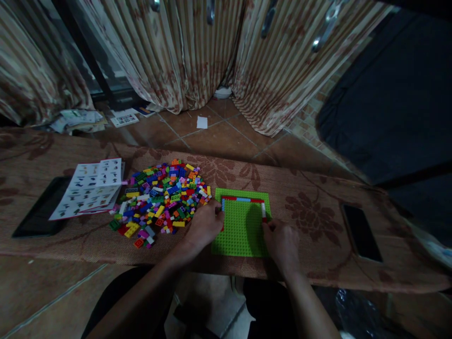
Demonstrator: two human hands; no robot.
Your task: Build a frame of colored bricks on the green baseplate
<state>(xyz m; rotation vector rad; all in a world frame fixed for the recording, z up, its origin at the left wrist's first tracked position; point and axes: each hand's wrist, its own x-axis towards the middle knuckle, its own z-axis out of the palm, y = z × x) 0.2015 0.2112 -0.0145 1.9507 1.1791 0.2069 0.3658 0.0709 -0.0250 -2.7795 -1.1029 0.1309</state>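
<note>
A green baseplate (pixel 243 230) lies on a long cloth-covered bench (pixel 318 221). A line of red, blue and white bricks (pixel 243 199) runs along its far edge and down both sides. My left hand (pixel 205 225) rests on the plate's left edge, fingers curled at the bricks there; whether it holds one is hidden. My right hand (pixel 280 239) sits at the plate's right side, fingertips on the red and white bricks of the right row (pixel 263 210). A big pile of loose coloured bricks (pixel 160 200) lies just left of the plate.
Printed instruction sheets (pixel 90 187) lie left of the pile, over a dark tablet (pixel 38 212). A black phone (pixel 362 231) rests at the bench's right end. Curtains (pixel 183 52) hang behind, with papers (pixel 79 118) on the tiled floor.
</note>
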